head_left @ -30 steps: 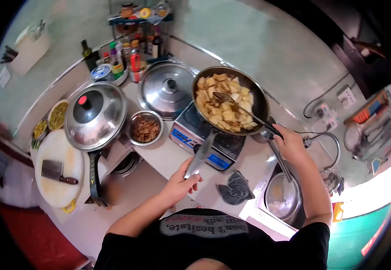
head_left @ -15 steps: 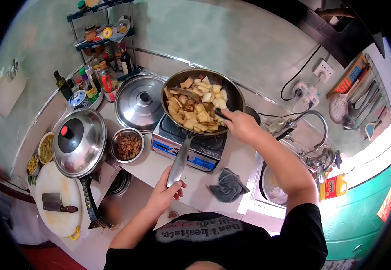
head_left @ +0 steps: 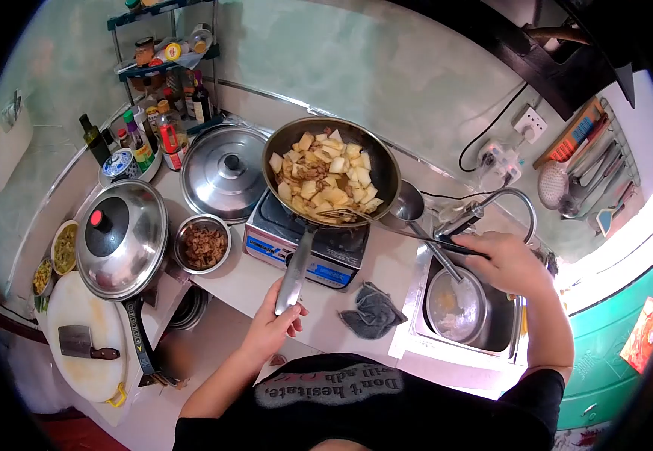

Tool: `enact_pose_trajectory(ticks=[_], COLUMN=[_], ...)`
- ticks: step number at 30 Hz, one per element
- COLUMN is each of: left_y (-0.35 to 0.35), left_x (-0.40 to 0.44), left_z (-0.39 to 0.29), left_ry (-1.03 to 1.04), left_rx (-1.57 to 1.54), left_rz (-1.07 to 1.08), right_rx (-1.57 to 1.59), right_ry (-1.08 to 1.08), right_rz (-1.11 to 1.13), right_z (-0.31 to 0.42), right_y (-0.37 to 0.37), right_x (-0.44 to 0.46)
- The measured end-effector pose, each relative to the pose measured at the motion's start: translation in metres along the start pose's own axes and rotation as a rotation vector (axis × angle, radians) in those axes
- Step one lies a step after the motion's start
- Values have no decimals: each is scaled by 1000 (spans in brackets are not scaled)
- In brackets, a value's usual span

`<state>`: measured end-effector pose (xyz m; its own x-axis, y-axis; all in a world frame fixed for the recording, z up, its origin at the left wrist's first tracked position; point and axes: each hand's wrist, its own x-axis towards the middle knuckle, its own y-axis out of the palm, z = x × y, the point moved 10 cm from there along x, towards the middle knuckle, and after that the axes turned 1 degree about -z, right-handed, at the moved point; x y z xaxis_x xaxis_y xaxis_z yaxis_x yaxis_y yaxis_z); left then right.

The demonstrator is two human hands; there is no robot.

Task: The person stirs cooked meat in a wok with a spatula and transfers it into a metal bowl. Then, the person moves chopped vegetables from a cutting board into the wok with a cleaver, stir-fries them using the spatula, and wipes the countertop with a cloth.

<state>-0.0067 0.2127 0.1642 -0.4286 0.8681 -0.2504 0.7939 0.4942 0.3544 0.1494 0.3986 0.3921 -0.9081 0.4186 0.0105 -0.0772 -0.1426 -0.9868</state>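
Observation:
My left hand [head_left: 272,325] is closed around the grey handle of a frying pan [head_left: 392,167], which sits on a portable stove [head_left: 296,252]. Chunks of pale food [head_left: 326,173] mixed with browned pieces fill the pan's bottom. In my right hand [head_left: 503,259] is the black handle of a slotted spatula [head_left: 398,228]; its slotted head lies at the pan's near right edge, against the food. A ladle [head_left: 409,203] rests to the right of the pan, its handle reaching over the sink beneath the spatula's handle.
Left of the stove are a pot lid [head_left: 221,184], a steel bowl of browned meat [head_left: 205,244] and a lidded pan [head_left: 123,240]. A cleaver [head_left: 77,342] lies on a round cutting board [head_left: 90,301]. A grey cloth [head_left: 371,312] is near the sink [head_left: 499,331], which holds a metal basin [head_left: 454,301].
My right hand has moved right and toward me, drawing the spatula from amid the food to the pan's near right edge. The left hand keeps its hold on the pan handle.

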Motion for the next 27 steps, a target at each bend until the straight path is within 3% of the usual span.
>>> enact_pose_trajectory(ticks=[6,8,11,16,20,24,27], left_y=[0,-1,-1,-2,-1,-2,-1], left_x=[-2,-3,-3,0,-1,-2,-2], left_z=[1,0,-1,2,0,-3,-6], left_ry=[-26,-20,-31,-6,-3,6,21], left_rx=[-3,-11,20,-5,-20,-18,27], left_rz=[-32,-37,-36,-24,-17,-38,-19], right_rx=[-245,-266,-147,-39,-151,458,634], right_ry=[167,54,48,274,318,557,476], right_rz=[18,-101,-206,-154,-75,187,123], right_z=[-23,-20,-37,-86,-141,-129,-117], right_y=[71,69,38,1,41,107,138], right_x=[67,84,77,74,114,134,147])
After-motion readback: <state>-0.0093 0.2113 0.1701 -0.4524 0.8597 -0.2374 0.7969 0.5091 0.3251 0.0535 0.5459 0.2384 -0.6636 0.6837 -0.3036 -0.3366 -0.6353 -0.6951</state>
